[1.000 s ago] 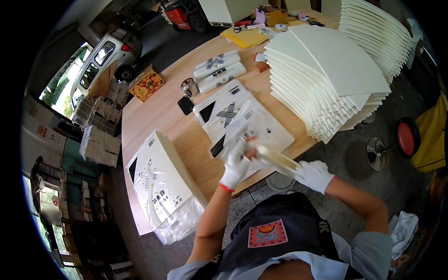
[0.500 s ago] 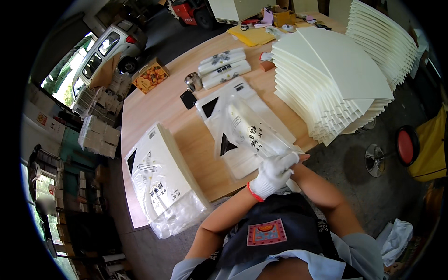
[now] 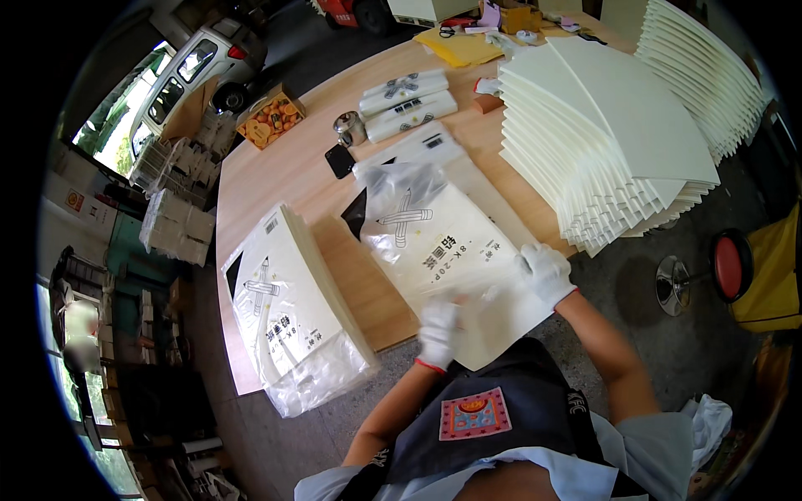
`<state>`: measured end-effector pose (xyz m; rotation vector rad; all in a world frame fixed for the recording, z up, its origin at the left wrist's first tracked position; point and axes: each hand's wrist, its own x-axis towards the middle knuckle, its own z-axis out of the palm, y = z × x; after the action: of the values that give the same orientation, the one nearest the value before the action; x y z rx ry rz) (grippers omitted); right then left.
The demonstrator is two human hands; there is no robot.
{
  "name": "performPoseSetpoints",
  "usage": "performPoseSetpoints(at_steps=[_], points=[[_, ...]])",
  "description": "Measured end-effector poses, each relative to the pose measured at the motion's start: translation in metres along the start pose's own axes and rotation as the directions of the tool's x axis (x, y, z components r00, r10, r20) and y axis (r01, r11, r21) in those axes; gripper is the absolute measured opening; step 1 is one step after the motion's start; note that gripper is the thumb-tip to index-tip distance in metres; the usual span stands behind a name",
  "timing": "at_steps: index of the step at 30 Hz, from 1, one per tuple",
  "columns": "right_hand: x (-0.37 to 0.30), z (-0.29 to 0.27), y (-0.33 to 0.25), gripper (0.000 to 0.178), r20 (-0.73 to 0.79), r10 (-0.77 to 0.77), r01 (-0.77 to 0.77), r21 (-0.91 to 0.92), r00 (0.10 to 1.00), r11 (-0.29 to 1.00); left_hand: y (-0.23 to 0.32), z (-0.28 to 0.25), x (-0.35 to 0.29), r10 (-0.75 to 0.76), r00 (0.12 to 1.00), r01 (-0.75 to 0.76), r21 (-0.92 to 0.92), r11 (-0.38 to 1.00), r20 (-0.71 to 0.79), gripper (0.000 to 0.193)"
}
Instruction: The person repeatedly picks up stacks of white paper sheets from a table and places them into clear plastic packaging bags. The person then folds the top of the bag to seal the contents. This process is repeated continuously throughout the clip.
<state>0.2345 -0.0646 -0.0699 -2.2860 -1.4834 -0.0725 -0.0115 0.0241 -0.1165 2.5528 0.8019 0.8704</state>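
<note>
A clear plastic bag [image 3: 418, 242] printed with crossed pencils lies in front of me around a stack of white paper [image 3: 493, 334], whose near end sticks out toward my apron. My right hand [image 3: 548, 277], in a white glove with a red cuff, is closed on the bag's right edge. At the bag's lower left edge, my gloved left hand [image 3: 439, 332] is smeared by motion, so its fingers are unclear. Under the bag lie more flat printed bags [image 3: 451, 150]. A filled pile of bagged paper [image 3: 288, 309] sits to the left.
Tall fanned stacks of white sheets [image 3: 618, 125] stand at the right. Rolled bags [image 3: 409, 113], a metal pot [image 3: 349, 128] and a black phone [image 3: 339, 161] lie farther back on the wooden table [image 3: 267, 184]. A fruit-printed box [image 3: 271, 119] stands at the far left edge.
My hands were together at the bunched-up bag; now they are apart, the left lower left and the right farther right. The bag is spread flat, with white paper inside it.
</note>
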Motion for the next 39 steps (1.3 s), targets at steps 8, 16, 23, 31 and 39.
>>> performPoseSetpoints(at_steps=[8, 16, 23, 31, 39], points=[[-0.061, -0.044, -0.019, 0.018, 0.275, -0.178, 0.173, 0.045, 0.945, 0.984, -0.009, -0.069, -0.039, -0.684, 0.727, 0.647, -0.273, 0.712, -0.062, 0.024], [-0.127, -0.075, -0.027, 0.017, 0.401, -0.377, 0.272, 0.295, 0.835, 0.916, 0.052, -0.124, -0.075, -0.291, 0.889, 0.415, -0.353, 0.838, 0.354, 0.015], [-0.093, -0.05, 0.004, 0.025, 0.487, 0.014, 0.019, -0.064, 0.873, 0.998, 0.004, -0.07, -0.088, -0.383, 0.868, 0.41, -0.023, 0.912, 0.316, 0.018], [-0.095, 0.022, 0.038, 0.034, 0.506, 0.238, -0.493, 0.458, 0.829, 0.74, -0.055, -0.022, -0.146, -0.91, 0.343, 0.677, -0.733, 0.067, 0.234, 0.024], [-0.076, 0.093, -0.057, 0.037, 0.78, -0.321, -0.821, 0.571, 0.537, 0.014, 0.048, -0.172, -0.008, -0.497, 0.865, 0.416, -0.451, 0.79, -0.073, 0.018]])
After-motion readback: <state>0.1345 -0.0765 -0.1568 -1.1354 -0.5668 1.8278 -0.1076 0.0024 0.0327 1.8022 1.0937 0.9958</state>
